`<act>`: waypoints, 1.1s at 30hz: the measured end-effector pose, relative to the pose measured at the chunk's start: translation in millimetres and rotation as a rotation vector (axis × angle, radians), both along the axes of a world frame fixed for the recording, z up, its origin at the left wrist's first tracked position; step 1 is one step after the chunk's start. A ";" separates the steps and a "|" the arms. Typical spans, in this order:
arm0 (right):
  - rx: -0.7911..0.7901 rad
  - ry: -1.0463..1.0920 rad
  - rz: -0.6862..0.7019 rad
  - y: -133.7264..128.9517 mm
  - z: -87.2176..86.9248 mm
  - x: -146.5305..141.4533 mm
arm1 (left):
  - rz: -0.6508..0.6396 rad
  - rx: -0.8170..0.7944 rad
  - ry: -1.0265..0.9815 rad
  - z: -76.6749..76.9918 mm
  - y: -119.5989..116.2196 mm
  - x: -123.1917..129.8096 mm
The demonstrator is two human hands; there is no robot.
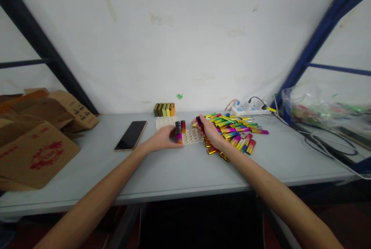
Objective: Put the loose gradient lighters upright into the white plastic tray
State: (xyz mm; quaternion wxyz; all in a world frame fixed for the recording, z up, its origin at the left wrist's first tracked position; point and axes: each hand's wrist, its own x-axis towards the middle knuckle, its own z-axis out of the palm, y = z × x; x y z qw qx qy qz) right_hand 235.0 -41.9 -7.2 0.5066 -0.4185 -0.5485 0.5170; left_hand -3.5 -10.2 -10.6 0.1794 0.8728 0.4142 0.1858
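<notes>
My left hand [164,138] curls round the end of a white tray with round hollows [193,136], its thumb and fingers on either side of a short row of upright shiny tubes [179,137] with dark tops. Another red-and-gold tube [183,126] stands in the tray just right of that row. Over the tray's right end, my right hand [207,129] is closed on a dark-ended tube [199,120], mostly hidden by the fingers. Beside and beneath this hand spreads a heap of metallic, many-coloured tubes [237,130].
Behind lie a second white tray [166,121] and a block of upright yellow and green tubes [164,109]. A phone [131,135] and cardboard boxes [40,152] are on the left. To the right are a power strip [251,108], cables [315,137] and a plastic bag [310,106].
</notes>
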 end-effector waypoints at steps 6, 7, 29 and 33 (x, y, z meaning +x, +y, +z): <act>0.193 -0.172 -0.045 -0.2 -1.9 1.8 | 0.009 -0.008 -0.016 1.2 -1.3 0.6; 0.226 -0.202 -0.051 0.2 -2.9 2.1 | 0.008 -0.016 -0.021 1.3 -1.5 0.7; 0.560 -0.728 -0.064 5.1 -12.2 -11.0 | -0.012 -0.031 -0.068 0.0 -1.0 1.0; 0.636 -0.920 -0.064 8.9 -7.8 -10.4 | -0.003 -0.008 -0.036 -0.1 -0.3 0.7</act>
